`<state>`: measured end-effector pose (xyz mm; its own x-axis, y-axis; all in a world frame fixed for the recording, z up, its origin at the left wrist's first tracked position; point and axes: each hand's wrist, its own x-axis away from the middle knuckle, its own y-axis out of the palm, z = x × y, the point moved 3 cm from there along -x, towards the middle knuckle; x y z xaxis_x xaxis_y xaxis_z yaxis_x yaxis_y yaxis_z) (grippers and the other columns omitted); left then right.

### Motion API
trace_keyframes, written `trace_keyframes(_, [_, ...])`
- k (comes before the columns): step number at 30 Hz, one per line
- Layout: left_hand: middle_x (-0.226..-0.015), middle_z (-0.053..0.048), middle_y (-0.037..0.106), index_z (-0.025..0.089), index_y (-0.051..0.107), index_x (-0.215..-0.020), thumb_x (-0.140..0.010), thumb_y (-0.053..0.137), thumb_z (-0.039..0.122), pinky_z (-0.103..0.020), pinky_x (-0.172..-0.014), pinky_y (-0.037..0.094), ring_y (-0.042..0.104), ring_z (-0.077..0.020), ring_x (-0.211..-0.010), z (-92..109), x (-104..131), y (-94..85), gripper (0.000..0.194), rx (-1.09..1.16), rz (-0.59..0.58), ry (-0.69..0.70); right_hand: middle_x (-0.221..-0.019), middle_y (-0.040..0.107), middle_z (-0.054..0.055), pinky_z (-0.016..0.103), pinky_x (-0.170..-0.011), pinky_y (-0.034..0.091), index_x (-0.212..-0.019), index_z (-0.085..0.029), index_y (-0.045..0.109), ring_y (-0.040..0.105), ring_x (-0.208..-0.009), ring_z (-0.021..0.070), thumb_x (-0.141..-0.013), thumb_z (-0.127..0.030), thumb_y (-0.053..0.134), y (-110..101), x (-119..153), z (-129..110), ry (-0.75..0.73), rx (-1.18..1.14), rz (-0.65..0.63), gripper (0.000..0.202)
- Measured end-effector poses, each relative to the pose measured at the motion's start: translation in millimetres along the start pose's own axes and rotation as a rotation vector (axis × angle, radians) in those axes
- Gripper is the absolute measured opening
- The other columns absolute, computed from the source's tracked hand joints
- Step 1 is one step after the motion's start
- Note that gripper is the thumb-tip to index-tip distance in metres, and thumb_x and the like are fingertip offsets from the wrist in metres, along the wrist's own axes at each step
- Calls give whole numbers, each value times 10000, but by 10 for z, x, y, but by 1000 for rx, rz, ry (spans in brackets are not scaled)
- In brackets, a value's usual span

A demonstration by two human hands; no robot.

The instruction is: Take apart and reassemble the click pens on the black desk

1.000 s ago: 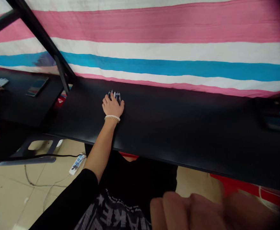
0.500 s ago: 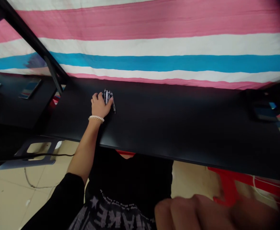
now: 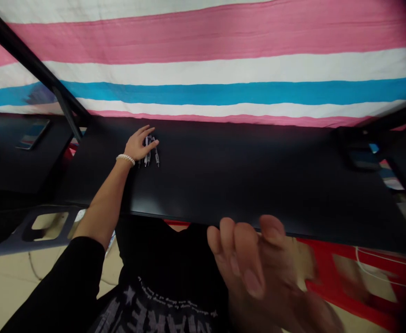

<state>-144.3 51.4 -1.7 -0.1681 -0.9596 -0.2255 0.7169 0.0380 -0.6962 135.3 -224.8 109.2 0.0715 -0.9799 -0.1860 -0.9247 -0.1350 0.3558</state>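
Rested the left hand (image 3: 137,145) wide, thumb across pens (image 3: 148,155) on the black counter (image 3: 251,171), toward its far left corner; held the right hand (image 3: 247,260) up, loosely half-curled, near the front edge.

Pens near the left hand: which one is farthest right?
The pen whose lower end shows below the left hand's thumb tip; the other pens show left of it, across a gap at the lower ends.

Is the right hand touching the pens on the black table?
Apart: the head view shows bare black table between the right hand and the pens.
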Motion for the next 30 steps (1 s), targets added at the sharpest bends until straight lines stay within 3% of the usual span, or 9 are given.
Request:
trace_keyframes(3, [-1459, -117, 503, 248, 655, -1252, -768, 687, 468, -534, -1197, 245, 406, -352, -1392, -10, -17, 51, 533, -95, -48, 46, -574, 435, 0, 361, -506, 368, -1104, -400, 563, 397, -506, 205, -871, -581, 490, -10, -180, 165, -48, -224, -16, 304])
trace_keyframes(7, [-1478, -148, 461, 220, 594, -1328, -854, 564, 443, -539, -1177, 277, 398, -349, -1383, 72, 62, 186, 525, -260, -73, 72, -581, 445, -7, 340, -536, 359, -1002, -344, 609, 409, -542, 195, -842, -504, 584, -99, -168, 439, 20, -246, 17, 227])
trace_keyframes(11, [-1436, -180, 466, 141, 545, -1372, -879, 516, 416, -483, -1170, 305, 409, -340, -1355, 281, 182, 380, 565, -344, -88, 87, -633, 537, 3, 328, -574, 379, -942, -284, 640, 487, -594, 181, -843, -423, 628, -219, -178, 723, 81, -197, 108, 172])
trace_keyframes(15, [-1404, -177, 471, 127, 542, -1370, -896, 507, 390, -460, -1156, 325, 435, -331, -1322, 553, 298, 609, 543, -338, -90, 109, -751, 633, 8, 330, -674, 450, -916, -253, 626, 585, -699, 173, -876, -333, 647, -380, -279, 912, 147, 158, 174, 92])
trace_keyframes(20, [-1408, -154, 485, 153, 553, -1356, -905, 533, 351, -435, -1132, 358, 448, -304, -1313, 990, 404, 1019, 493, -352, -75, 105, -858, 684, 44, 340, -722, 476, -976, -209, 621, 621, -776, 190, -866, -331, 620, -628, -473, 1061, 160, 637, 171, 164])
trace_keyframes(24, [-1419, -143, 494, 161, 564, -1349, -909, 549, 346, -413, -1129, 361, 444, -289, -1330, 1273, 390, 1309, 478, -326, -59, 108, -919, 684, 80, 338, -694, 485, -1045, -172, 619, 609, -786, 203, -845, -344, 607, -803, -671, 1162, 127, 869, 190, 264])
trace_keyframes(27, [-1428, -127, 507, 186, 573, -1344, -929, 534, 363, -430, -1118, 369, 447, -283, -1340, 1339, 363, 1362, 452, -287, -68, 107, -918, 670, 80, 334, -677, 482, -1080, -154, 612, 575, -691, 176, -839, -359, 608, -834, -815, 1190, 120, 966, 187, 316])
trace_keyframes(30, [-1443, -116, 517, 193, 576, -1346, -964, 486, 378, -438, -1121, 364, 454, -276, -1349, 1311, 350, 1322, 435, -233, -87, 104, -897, 654, 60, 328, -702, 467, -1080, -167, 617, 590, -731, 186, -827, -329, 615, -780, -920, 1169, 90, 1116, 134, 301])
